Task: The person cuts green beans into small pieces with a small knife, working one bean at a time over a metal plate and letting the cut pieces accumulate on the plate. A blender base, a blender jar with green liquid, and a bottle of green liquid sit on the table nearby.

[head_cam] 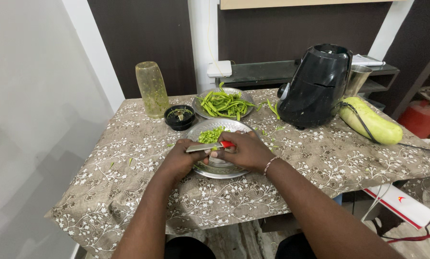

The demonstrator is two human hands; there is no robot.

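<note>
Both hands over the near steel plate point(210, 170) on the counter point(128, 192), close together. Left hand point(182, 160): fingers curled at the knife's blade end, pinching something I cannot make out. Right hand point(246, 151): closed around the red handle of my knife point(210, 147), blade lying level across the plate, pointing left. Chopped green beans point(210, 135): heaped on the plate's far side. Whole green beans point(224, 104): piled on a second steel plate point(244, 93) just behind. Black lid point(179, 116) and upturned clear jar point(152, 88): far left. Black mixer base point(315, 86): far right, pale green gourd point(371, 121) beside it.
</note>
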